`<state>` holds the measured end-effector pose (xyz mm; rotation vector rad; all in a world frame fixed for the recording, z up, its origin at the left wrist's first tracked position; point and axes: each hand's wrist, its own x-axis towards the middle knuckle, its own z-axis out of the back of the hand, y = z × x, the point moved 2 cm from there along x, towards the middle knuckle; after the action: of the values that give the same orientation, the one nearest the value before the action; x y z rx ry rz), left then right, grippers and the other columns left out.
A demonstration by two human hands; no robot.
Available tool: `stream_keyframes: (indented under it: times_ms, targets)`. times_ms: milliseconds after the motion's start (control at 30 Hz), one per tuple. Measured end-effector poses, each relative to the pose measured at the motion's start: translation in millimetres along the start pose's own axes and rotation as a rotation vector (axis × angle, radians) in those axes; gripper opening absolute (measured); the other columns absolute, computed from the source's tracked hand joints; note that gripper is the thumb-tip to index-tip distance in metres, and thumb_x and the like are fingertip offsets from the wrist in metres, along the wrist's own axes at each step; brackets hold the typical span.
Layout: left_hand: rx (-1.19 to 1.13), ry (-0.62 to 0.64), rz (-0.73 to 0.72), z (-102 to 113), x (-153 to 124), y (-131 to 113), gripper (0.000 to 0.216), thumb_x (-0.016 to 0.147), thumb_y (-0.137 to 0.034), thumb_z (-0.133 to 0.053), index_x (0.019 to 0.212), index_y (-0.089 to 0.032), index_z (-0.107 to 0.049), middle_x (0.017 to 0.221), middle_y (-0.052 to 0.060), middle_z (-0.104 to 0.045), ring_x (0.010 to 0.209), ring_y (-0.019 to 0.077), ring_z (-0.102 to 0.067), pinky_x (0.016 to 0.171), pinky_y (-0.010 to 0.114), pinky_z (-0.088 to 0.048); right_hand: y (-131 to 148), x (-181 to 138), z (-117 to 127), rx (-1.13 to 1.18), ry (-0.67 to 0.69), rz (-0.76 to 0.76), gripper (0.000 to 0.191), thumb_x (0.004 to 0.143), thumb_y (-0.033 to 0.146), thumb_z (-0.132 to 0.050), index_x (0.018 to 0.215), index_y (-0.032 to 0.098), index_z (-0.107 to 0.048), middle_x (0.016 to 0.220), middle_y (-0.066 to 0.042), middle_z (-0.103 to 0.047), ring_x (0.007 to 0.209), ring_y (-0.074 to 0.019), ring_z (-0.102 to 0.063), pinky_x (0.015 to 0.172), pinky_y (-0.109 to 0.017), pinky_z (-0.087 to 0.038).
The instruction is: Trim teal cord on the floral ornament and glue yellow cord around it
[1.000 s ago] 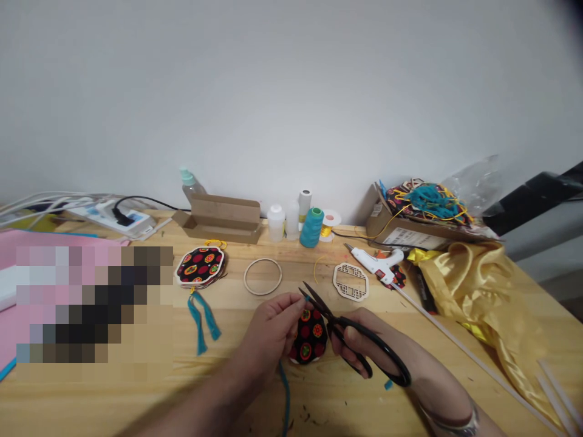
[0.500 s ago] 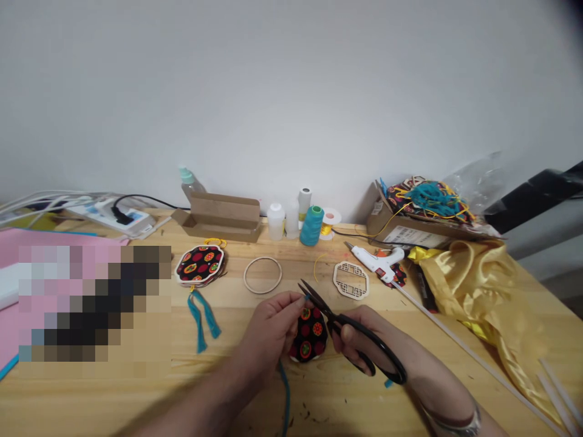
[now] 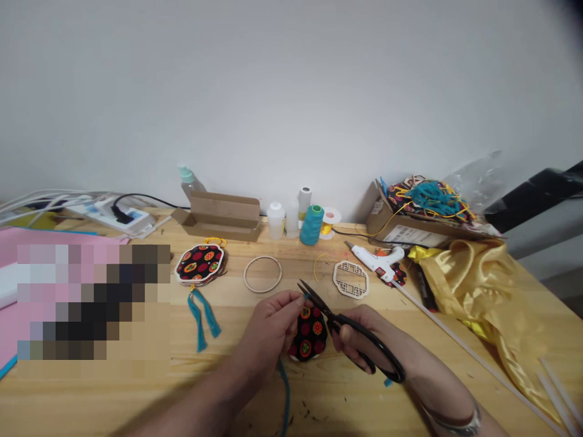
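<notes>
My left hand (image 3: 268, 331) pinches the top of a black fabric piece (image 3: 310, 334) patterned with red and green circles, where a teal cord end sticks up. A teal cord (image 3: 285, 394) trails from it toward me. My right hand (image 3: 364, 340) grips black scissors (image 3: 350, 331), whose blades are slightly parted with the tips at the teal end beside my left fingertips. All of this is low over the wooden table (image 3: 136, 388).
A finished patterned ornament with a teal tassel (image 3: 200, 267), a wooden ring (image 3: 263, 274), a fretwork wooden piece (image 3: 350, 280) and a glue gun (image 3: 376, 261) lie beyond my hands. Thread spools (image 3: 311, 226), cardboard boxes (image 3: 221, 215) and yellow satin (image 3: 473, 285) line the back and right.
My hands and the scissors have barely shifted; the scissor blades have closed a little on the teal end.
</notes>
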<state>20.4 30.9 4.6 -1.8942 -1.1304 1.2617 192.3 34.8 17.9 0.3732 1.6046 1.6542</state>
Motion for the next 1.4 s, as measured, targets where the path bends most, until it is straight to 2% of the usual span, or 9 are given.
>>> stream_keyframes:
  times_ms: [267, 733, 1033, 1233, 1300, 1400]
  targets:
    - [-0.014, -0.016, 0.012, 1, 1, 1, 0.027, 0.068, -0.040, -0.065, 0.069, -0.014, -0.059, 0.039, -0.010, -0.032, 0.034, 0.0025, -0.021, 0.035, 0.016, -0.015, -4, 1, 0, 0.064, 0.026, -0.008, 0.049, 0.081, 0.062, -0.040, 0.073, 0.014, -0.049, 0.052, 0.006, -0.036, 0.042, -0.0049, -0.030, 0.038, -0.018, -0.025]
    - [-0.009, 0.001, -0.001, 0, 2, 0, 0.022, 0.073, -0.036, -0.062, 0.070, -0.014, -0.058, 0.039, -0.011, -0.029, 0.035, 0.0022, -0.016, 0.035, 0.017, -0.011, 0, 2, -1, 0.044, 0.028, 0.010, 0.049, 0.082, 0.061, -0.039, 0.068, 0.015, -0.046, 0.051, 0.006, -0.031, 0.043, -0.0049, -0.027, 0.037, -0.018, -0.020]
    - [0.003, -0.002, -0.010, 1, 3, 1, 0.022, 0.073, -0.036, -0.061, 0.069, -0.014, -0.059, 0.039, -0.011, -0.029, 0.035, 0.0028, -0.015, 0.035, 0.017, -0.010, 4, 3, 0, 0.078, 0.043, -0.037, 0.052, 0.076, 0.066, -0.044, 0.066, 0.015, -0.045, 0.050, 0.007, -0.030, 0.043, -0.0043, -0.024, 0.038, -0.019, -0.017]
    - [-0.017, -0.016, -0.005, -1, 1, -2, 0.023, 0.072, -0.037, -0.063, 0.070, -0.014, -0.059, 0.038, -0.011, -0.030, 0.034, 0.0022, -0.016, 0.035, 0.016, -0.012, 7, 5, 1, 0.064, 0.030, -0.004, 0.055, 0.072, 0.069, -0.046, 0.063, 0.015, -0.046, 0.051, 0.007, -0.029, 0.045, -0.0047, -0.021, 0.040, -0.021, -0.014]
    - [-0.027, -0.039, 0.004, 0, 1, -2, 0.024, 0.071, -0.037, -0.063, 0.072, -0.014, -0.059, 0.037, -0.011, -0.029, 0.034, 0.0021, -0.016, 0.034, 0.016, -0.011, 3, 6, 3, 0.021, -0.022, -0.001, 0.054, 0.071, 0.068, -0.048, 0.063, 0.015, -0.046, 0.052, 0.006, -0.031, 0.046, -0.0051, -0.023, 0.041, -0.021, -0.016]
    - [-0.041, -0.061, -0.001, 2, 3, -1, 0.025, 0.070, -0.038, -0.063, 0.072, -0.014, -0.059, 0.037, -0.011, -0.029, 0.033, 0.0019, -0.016, 0.033, 0.016, -0.010, 0, 5, 11, -0.229, -0.221, -0.041, 0.047, 0.073, 0.061, -0.052, 0.062, 0.015, -0.047, 0.054, 0.005, -0.037, 0.049, -0.0070, -0.030, 0.044, -0.020, -0.021]
